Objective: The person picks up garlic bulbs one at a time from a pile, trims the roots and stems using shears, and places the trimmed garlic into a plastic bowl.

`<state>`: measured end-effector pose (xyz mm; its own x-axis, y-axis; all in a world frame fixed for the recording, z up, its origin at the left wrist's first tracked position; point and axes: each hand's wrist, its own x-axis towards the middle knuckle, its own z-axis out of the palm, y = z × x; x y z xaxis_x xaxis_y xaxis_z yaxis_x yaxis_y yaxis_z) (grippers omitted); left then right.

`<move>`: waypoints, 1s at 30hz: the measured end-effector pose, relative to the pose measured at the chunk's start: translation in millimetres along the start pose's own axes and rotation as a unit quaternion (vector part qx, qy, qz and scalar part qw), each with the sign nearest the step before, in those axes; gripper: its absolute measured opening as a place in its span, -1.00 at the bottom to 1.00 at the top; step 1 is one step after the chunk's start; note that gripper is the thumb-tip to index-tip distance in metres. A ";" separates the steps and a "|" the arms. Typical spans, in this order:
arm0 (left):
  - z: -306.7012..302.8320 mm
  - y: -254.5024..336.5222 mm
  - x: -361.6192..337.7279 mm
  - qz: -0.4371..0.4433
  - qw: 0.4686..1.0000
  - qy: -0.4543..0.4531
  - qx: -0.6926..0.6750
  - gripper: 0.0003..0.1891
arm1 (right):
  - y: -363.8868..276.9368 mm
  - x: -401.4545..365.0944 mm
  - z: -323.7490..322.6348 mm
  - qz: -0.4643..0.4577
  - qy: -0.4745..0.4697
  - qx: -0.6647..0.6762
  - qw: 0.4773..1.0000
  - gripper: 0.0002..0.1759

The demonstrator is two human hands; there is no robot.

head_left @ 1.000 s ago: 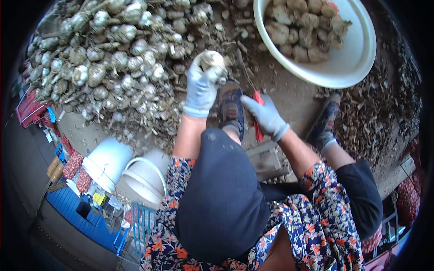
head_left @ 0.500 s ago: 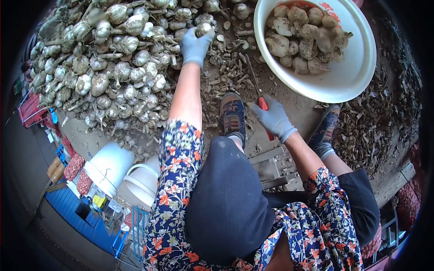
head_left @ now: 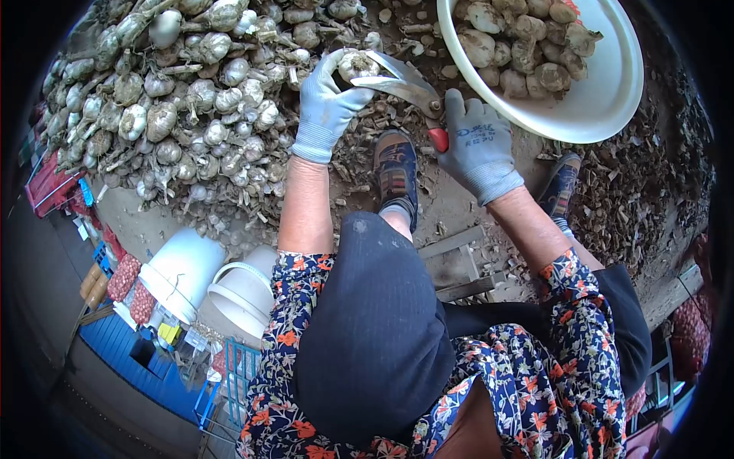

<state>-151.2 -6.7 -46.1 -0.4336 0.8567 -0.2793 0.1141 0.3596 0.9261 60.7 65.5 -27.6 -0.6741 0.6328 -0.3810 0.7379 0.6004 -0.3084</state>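
Note:
My left hand (head_left: 327,99), in a grey glove, is closed around a garlic bulb (head_left: 356,66) beside the big garlic pile (head_left: 164,115). My right hand (head_left: 480,139), gloved too, grips red-handled pruning shears (head_left: 409,86). Their blades are spread and reach to the bulb, one on its upper right and one along its lower side. Most of the shears' handle is hidden in my right palm. Up and to the right of that hand, a white basin (head_left: 569,126) holds several garlic bulbs (head_left: 527,50).
Dry stalk scraps (head_left: 634,199) cover the ground on the right. A wooden stool frame (head_left: 459,264) stands between my legs. White buckets (head_left: 183,271), a blue metal frame (head_left: 241,375) and red net bags (head_left: 124,277) are at the lower left.
My left hand has come back from the pile with a garlic bulb. My right hand has risen, and the shears have gone from closed to spread, with their blades now at the bulb.

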 end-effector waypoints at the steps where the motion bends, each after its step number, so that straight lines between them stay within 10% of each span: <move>1: 1.3 0.5 -2.5 0.002 1.000 0.019 -0.004 -0.39 | -0.6 -0.3 -2.1 -0.002 -0.014 0.000 1.000 -0.43; 10: -6.5 -3.8 -11.8 0.122 0.972 0.001 0.200 -0.43 | -4.0 1.6 10.4 -0.054 -0.061 0.056 0.995 -0.40; 16: 0.5 -33.3 -14.5 0.019 0.996 0.024 0.079 -0.44 | 4.0 -8.5 34.9 0.040 -0.117 0.152 0.981 -0.73; 22: 1.4 -24.6 -27.8 -0.093 0.878 -0.050 -0.468 -0.59 | 8.0 -30.3 24.0 0.089 -0.187 0.354 0.912 -0.41; 24: 6.7 -21.8 -29.5 -0.095 0.868 -0.063 -0.484 -0.62 | 5.9 -22.9 23.9 0.038 -0.276 0.457 0.845 -0.38; 30: 18.6 -20.8 -34.1 -0.126 0.913 -0.022 -0.388 -0.64 | -3.5 -14.9 24.4 0.059 -0.201 0.395 0.895 -0.44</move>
<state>-122.2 -36.5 -60.6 -0.3205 0.8026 -0.5030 -0.6590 0.1925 0.7271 69.0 42.1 -42.1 -0.6409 0.3461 -0.6852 0.7037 -0.0919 -0.7045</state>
